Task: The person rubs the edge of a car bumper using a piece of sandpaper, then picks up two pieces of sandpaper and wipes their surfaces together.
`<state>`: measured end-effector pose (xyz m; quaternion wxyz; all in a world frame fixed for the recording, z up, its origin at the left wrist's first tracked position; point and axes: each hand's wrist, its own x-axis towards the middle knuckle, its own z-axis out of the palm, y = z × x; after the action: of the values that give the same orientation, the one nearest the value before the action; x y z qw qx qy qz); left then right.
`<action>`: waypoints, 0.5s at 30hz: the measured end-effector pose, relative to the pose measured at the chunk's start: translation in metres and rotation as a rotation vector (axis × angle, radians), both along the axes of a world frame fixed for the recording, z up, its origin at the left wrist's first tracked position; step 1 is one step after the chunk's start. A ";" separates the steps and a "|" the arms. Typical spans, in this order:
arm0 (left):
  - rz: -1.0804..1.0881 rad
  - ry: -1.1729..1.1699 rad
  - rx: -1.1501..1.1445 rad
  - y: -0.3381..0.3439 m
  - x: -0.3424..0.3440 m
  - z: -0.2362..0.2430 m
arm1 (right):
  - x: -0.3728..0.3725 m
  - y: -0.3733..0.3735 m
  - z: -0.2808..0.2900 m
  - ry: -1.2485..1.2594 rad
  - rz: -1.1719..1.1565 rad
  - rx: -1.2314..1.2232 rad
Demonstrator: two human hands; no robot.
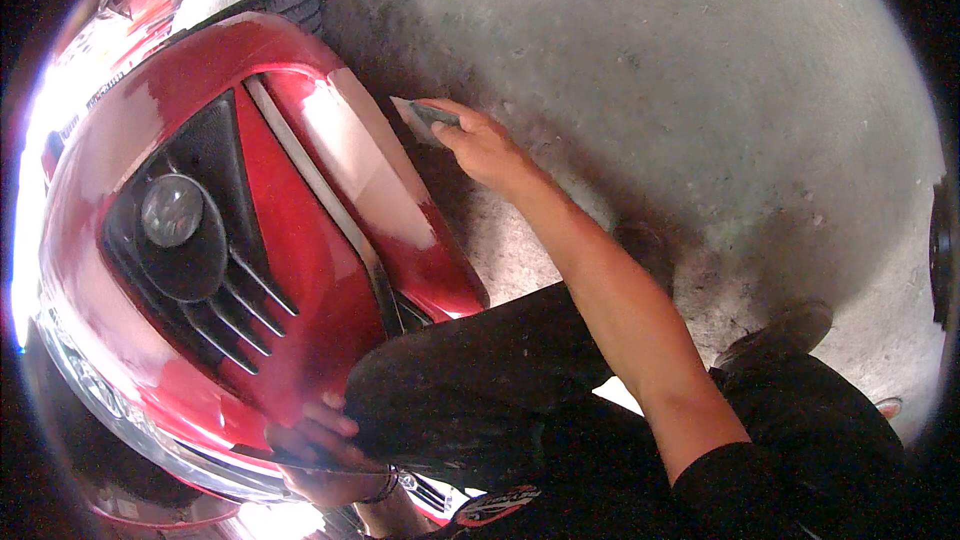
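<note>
Bumper (312, 225): R fingers (472, 118) pinching flat tool (430, 114); L fingers (334, 422) blurred, can't tell; knee (405, 380) blocks pt, tyre (294, 2) nr.

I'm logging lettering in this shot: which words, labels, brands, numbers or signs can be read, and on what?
No text reads clearly enough to quote.
Oval print on the black shirt: skewed and blurred.
Red bumper: no lettering seen.
Dark marks in the upper-left glare: too small to tell whether they are letters.
</note>
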<state>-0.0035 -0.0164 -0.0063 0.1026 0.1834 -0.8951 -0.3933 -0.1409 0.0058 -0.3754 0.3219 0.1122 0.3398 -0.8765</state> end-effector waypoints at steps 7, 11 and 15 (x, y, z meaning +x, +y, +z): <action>0.037 0.049 0.062 0.002 0.002 -0.004 | 0.023 -0.018 0.033 0.141 -0.255 0.057; 0.099 0.070 0.016 0.002 0.003 -0.004 | 0.038 -0.005 0.046 0.230 -0.324 0.079; 0.176 0.143 -0.014 0.020 -0.007 -0.019 | 0.043 0.036 0.041 0.305 -0.215 0.017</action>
<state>-0.0101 0.0032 -0.0248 0.2014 0.2319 -0.8688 -0.3885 -0.0977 0.0420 -0.3344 0.1703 0.0164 0.3783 -0.9097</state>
